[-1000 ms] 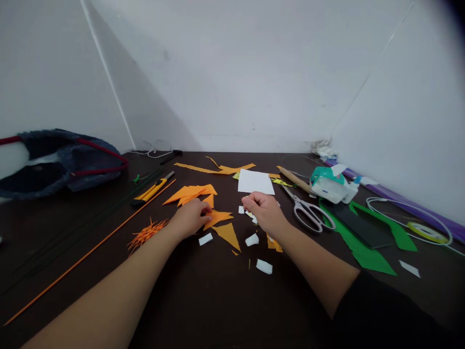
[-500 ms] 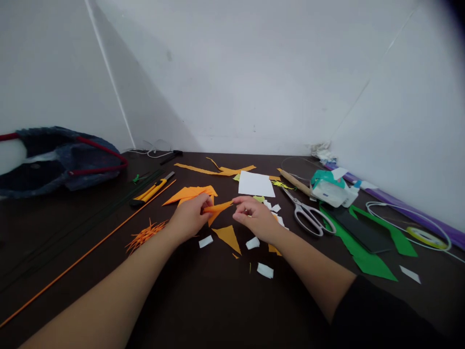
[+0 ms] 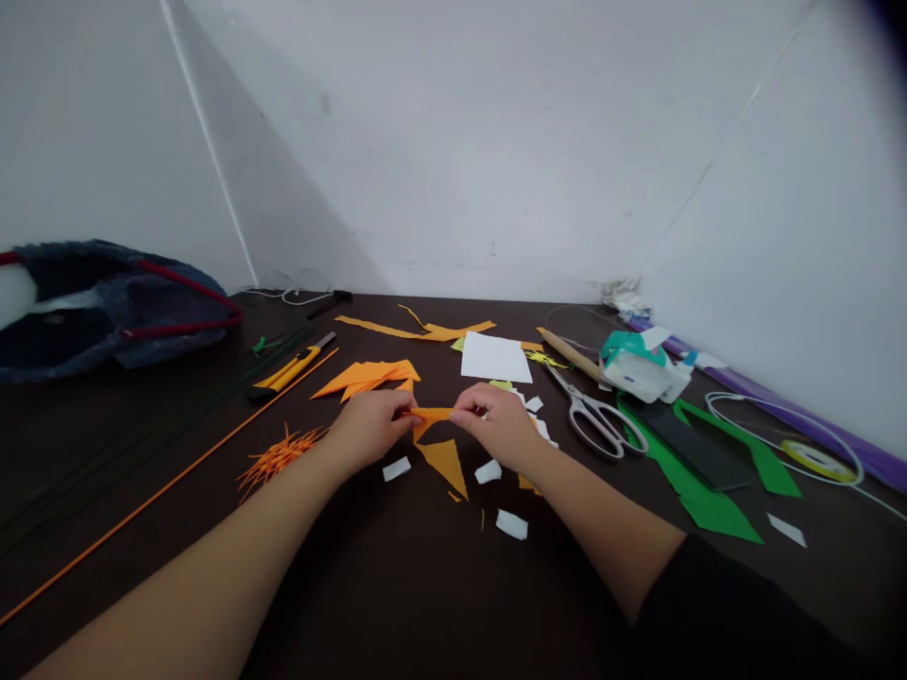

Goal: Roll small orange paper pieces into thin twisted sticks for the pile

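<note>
We have the orange strip between our hands, about midway across the dark table, well short of its far edge. Our left hand pinches one end and our right hand the other, thumbs against fingers, presumably so the span is drawn straight; whether it touches the table we cannot tell. Just nearer us lies an ochre triangle. Past our left hand, toward the far edge, orange pieces overlap, perhaps piled for easy reach. The yellow cutter farther left and the scissors at right both point their handles our way, which would suit quick picking up.
</note>
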Demonstrator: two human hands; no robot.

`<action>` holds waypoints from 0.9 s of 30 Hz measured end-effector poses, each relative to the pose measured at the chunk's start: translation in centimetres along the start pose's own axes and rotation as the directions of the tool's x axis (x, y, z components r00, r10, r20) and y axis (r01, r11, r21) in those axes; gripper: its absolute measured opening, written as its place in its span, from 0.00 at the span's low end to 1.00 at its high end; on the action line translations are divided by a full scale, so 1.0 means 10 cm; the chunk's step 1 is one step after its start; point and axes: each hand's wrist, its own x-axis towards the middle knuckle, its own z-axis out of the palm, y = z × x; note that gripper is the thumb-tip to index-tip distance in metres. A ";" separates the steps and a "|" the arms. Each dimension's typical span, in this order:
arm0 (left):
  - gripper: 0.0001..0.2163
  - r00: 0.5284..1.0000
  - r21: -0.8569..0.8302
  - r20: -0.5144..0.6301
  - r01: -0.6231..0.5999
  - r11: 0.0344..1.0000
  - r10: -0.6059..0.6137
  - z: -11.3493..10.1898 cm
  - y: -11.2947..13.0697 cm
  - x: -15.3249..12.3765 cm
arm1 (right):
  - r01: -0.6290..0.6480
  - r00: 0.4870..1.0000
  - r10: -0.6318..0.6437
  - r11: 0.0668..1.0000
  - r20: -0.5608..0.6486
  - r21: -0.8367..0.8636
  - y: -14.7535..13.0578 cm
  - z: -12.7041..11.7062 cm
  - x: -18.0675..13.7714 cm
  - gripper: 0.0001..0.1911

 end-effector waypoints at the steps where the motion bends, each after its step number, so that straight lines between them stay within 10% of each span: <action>1: 0.09 1.000 0.022 0.011 0.008 1.000 -0.008 -0.01 -0.01 0.01 | -0.010 1.000 0.010 1.000 -0.001 0.014 0.00 -0.01 0.00 0.04; 6: 0.16 0.995 0.095 -0.058 0.082 0.992 -0.077 0.00 -0.05 0.04 | -0.127 0.992 0.129 0.980 -0.005 0.152 0.05 -0.03 0.00 0.07; 15: 0.11 0.994 -0.647 0.010 0.093 0.756 -0.113 0.01 0.22 -0.05 | -0.185 0.979 0.201 0.858 0.018 0.479 0.05 -0.08 -0.01 0.07; 27: 0.10 0.993 -0.397 -0.036 0.089 0.913 -0.112 0.02 0.36 -0.08 | 0.339 0.934 -0.345 0.938 -0.095 -0.075 -0.15 -0.05 -0.10 0.04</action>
